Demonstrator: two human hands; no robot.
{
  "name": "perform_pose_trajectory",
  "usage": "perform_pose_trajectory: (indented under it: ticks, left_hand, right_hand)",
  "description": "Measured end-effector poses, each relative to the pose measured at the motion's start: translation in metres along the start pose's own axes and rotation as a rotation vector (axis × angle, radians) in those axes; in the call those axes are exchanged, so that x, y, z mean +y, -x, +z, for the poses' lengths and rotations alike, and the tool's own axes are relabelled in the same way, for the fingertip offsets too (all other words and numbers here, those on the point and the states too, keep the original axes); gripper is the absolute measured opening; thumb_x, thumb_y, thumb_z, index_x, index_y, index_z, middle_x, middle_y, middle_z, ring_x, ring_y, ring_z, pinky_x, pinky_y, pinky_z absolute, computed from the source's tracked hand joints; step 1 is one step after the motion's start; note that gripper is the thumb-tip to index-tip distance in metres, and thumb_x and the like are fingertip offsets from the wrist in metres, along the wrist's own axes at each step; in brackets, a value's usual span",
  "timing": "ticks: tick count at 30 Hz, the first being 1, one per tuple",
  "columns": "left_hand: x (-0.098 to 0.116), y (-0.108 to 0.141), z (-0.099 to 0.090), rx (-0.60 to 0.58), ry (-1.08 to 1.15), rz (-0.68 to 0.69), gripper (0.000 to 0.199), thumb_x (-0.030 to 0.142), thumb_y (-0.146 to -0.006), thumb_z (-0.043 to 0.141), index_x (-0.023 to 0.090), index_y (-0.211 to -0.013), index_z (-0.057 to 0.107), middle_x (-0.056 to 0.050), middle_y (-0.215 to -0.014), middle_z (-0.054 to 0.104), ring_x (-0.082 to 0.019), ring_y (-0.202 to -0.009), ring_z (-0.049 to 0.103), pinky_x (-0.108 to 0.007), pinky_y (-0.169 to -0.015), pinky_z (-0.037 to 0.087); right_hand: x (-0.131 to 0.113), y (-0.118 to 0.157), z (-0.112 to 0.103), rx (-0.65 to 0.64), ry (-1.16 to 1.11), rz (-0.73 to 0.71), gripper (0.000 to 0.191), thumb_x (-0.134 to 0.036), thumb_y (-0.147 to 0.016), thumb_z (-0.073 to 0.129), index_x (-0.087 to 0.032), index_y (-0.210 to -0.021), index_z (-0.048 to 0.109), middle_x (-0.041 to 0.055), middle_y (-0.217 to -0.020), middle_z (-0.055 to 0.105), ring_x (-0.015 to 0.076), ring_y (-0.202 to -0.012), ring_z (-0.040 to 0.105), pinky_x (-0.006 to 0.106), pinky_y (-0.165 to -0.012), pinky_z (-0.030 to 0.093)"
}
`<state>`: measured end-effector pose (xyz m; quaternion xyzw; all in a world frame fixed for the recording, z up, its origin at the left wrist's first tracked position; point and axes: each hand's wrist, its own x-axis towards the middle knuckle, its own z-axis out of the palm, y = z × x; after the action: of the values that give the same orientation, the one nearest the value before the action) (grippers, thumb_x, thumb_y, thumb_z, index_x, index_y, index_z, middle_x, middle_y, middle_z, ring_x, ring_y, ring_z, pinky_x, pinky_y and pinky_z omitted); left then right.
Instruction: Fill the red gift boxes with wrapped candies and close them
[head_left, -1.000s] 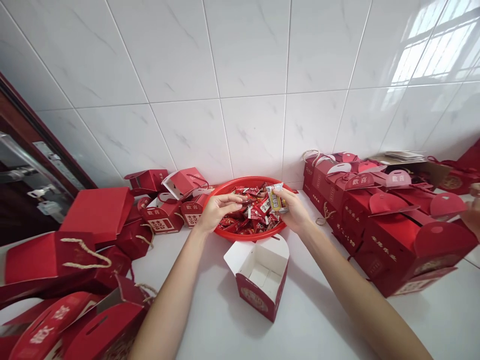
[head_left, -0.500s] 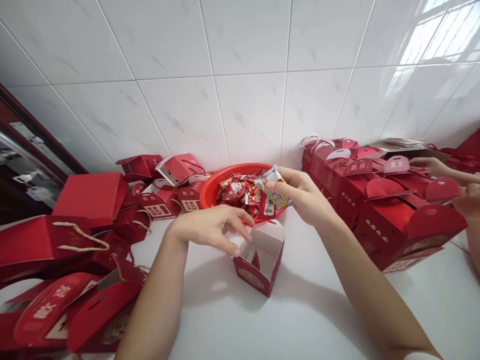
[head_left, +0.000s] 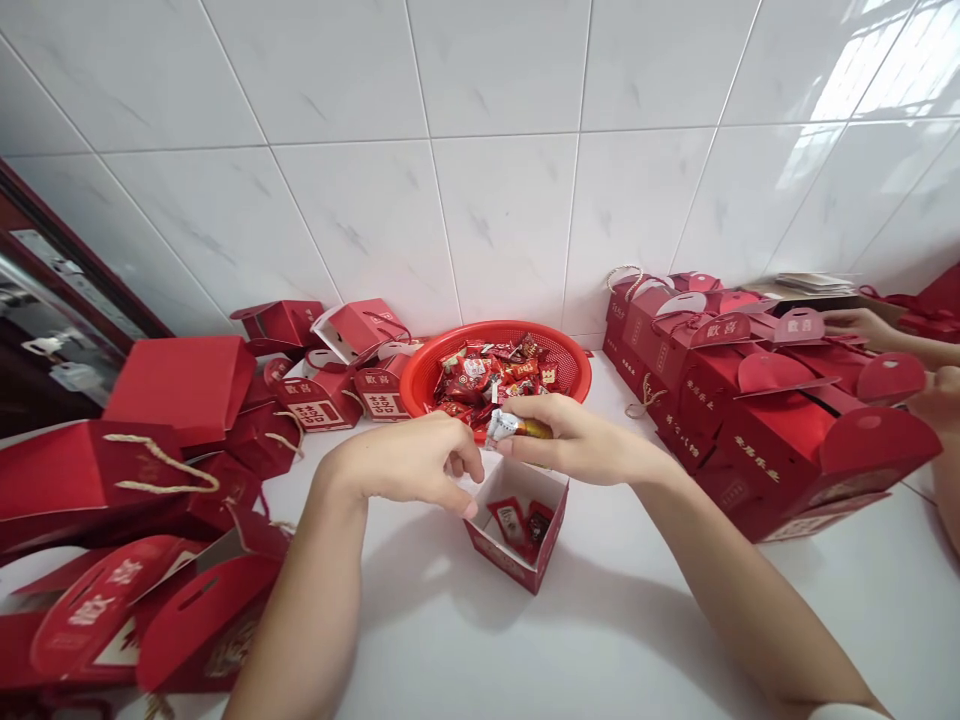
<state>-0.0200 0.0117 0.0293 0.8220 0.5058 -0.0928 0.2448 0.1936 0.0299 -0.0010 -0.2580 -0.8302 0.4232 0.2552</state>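
Observation:
A small red gift box (head_left: 504,557) stands on the white table with its top unfolded, and two red-wrapped sweets (head_left: 513,524) lie inside it. My left hand (head_left: 409,462) is at the box's left rim, fingers curled and thumb at the near corner, gripping the edge. Over the box's back edge, my right hand (head_left: 581,440) pinches a snack in a silver and yellow wrapper (head_left: 531,428); the palm hides part of it. Just behind both hands is a red plastic basket (head_left: 576,365) filled with red-wrapped sweets (head_left: 472,375).
Red gift boxes (head_left: 180,385) with rope handles crowd the left side. More closed boxes (head_left: 795,450) are lined up on the right. Beyond them shows another person's hand (head_left: 862,325). A tiled wall (head_left: 502,230) rises behind the table.
My right hand has come down and toward me from above the basket to the box, carrying the snack. My left fingers have curled in at the box's rim. Two sweets now show inside.

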Motion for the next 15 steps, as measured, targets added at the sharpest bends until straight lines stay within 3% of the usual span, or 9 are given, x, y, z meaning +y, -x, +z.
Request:
perform_pose_trajectory:
  ticks: [6, 11, 15]
  left_hand:
    - [0.004, 0.005, -0.001, 0.024, -0.042, 0.009, 0.043, 0.047, -0.073, 0.074, 0.023, -0.108, 0.078, -0.004, -0.107, 0.075, -0.024, -0.097, 0.068, -0.026, -0.078, 0.05]
    - [0.002, 0.006, 0.0, 0.041, -0.042, 0.0, 0.045, 0.05, -0.072, 0.073, 0.022, -0.107, 0.077, -0.005, -0.105, 0.075, -0.025, -0.096, 0.067, -0.028, -0.078, 0.049]
    - [-0.001, 0.006, -0.001, 0.028, -0.052, -0.031, 0.043, 0.05, -0.071, 0.072, 0.021, -0.102, 0.076, -0.004, -0.098, 0.073, -0.024, -0.093, 0.066, -0.028, -0.074, 0.049]
  right_hand:
    - [-0.003, 0.002, 0.0, 0.145, 0.03, 0.032, 0.023, -0.023, -0.085, 0.06, -0.019, -0.068, 0.046, -0.0057, -0.064, 0.036, 0.009, -0.06, 0.032, 0.026, -0.055, 0.025]
    - [0.005, 0.001, -0.003, 0.227, -0.072, -0.02, 0.008, -0.022, -0.081, 0.065, -0.017, -0.085, 0.061, 0.0011, -0.088, 0.063, 0.0141, -0.079, 0.058, 0.026, -0.071, 0.044]
    - [0.008, 0.001, 0.001, 0.146, -0.057, 0.038, 0.013, -0.019, -0.08, 0.067, -0.018, -0.09, 0.059, -0.0001, -0.081, 0.066, 0.0144, -0.074, 0.062, 0.026, -0.067, 0.045]
